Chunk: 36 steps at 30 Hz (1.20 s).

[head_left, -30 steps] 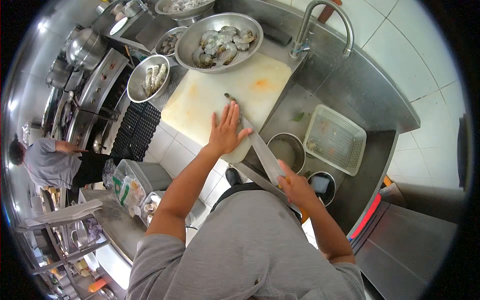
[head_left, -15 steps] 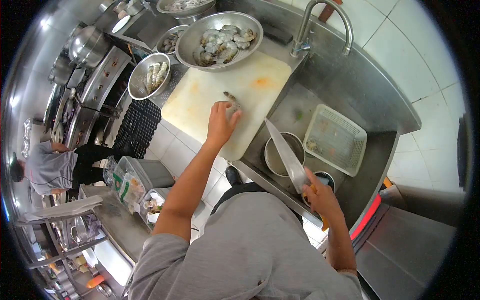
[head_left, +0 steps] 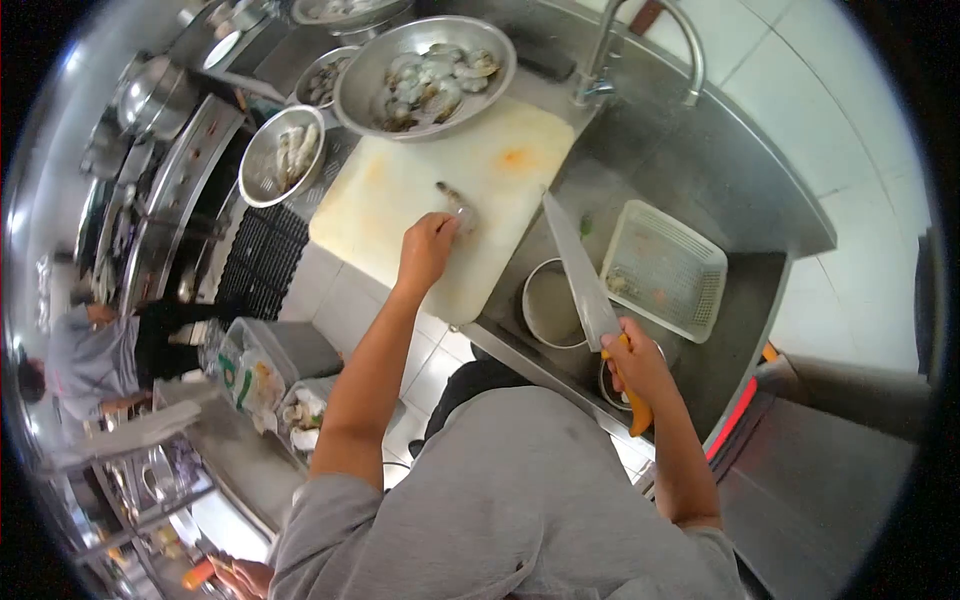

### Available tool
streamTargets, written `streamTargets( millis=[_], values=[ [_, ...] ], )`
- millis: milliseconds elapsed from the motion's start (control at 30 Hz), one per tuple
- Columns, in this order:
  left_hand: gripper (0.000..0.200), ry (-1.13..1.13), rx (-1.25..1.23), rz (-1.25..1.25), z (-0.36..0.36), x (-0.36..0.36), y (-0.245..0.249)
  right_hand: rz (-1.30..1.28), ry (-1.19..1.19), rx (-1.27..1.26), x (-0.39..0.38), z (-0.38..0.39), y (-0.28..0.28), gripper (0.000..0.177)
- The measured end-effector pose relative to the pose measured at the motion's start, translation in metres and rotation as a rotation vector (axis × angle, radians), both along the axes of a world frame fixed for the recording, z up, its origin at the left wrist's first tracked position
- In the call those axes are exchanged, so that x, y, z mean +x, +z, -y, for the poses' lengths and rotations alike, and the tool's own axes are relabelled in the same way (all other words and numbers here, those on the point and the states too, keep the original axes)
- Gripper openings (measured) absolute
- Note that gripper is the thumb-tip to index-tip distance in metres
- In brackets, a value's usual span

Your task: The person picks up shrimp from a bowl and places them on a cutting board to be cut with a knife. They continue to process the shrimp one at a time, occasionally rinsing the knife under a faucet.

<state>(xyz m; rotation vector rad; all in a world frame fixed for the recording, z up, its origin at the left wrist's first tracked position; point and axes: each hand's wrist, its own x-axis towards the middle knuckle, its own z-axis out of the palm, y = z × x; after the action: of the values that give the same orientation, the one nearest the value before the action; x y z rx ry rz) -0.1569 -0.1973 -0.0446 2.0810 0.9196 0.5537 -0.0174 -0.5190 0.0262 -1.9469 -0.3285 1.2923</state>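
A single shrimp [head_left: 459, 207] lies on the white cutting board [head_left: 380, 200], its tail pointing away from me. My left hand [head_left: 427, 250] is closed on the shrimp's near end, fingertips pinched together. My right hand [head_left: 637, 362] grips the yellow-orange handle of a large kitchen knife [head_left: 582, 275]. The blade points up and away over the sink, its tip close to the board's right edge. Beyond the board, a big metal bowl [head_left: 350, 88] holds several grey shrimp. Paler, peeled-looking shrimp [head_left: 294, 155] sit in a smaller colander at the left.
The steel sink [head_left: 690, 160] at right holds a white plastic basket [head_left: 715, 290] and a round pot [head_left: 526, 312]. A curved faucet [head_left: 692, 50] stands behind. Left of me are a grey bin [head_left: 300, 345] and a person [head_left: 95, 350]. Another hand [head_left: 245, 577] shows at lower left.
My left hand has drawn its fingers together on the shrimp. My right hand has turned slightly, still holding the knife. Another person's hand has appeared at lower left.
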Motion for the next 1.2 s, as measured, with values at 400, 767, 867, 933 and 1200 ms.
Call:
streamTargets(
  millis=[400, 767, 867, 933, 1200],
  values=[
    [0.029, -0.247, 0.180, 0.077, -0.014, -0.011, 0.014, -0.007, -0.463, 0.222, 0.027, -0.015, 0.031, 0.020],
    [0.033, -0.767, 0.845, -0.141, -0.046, 0.006, 0.000, 0.199, -0.400, 0.119, 0.034, 0.023, 0.017, 0.023],
    [0.032, -0.728, 0.768, -0.224, -0.041, 0.011, 0.010, 0.197, -0.199, -0.125, 0.028, 0.038, 0.000, 0.025],
    [0.032, -0.647, 0.669, -0.241, -0.038, 0.017, 0.012, 0.189, -0.233, -0.092, 0.014, 0.037, -0.008, 0.026],
    [0.027, -0.456, 0.539, -0.197, -0.027, 0.012, 0.023, 0.245, 0.056, -0.084, -0.009, -0.004, -0.005, 0.031]
  ],
)
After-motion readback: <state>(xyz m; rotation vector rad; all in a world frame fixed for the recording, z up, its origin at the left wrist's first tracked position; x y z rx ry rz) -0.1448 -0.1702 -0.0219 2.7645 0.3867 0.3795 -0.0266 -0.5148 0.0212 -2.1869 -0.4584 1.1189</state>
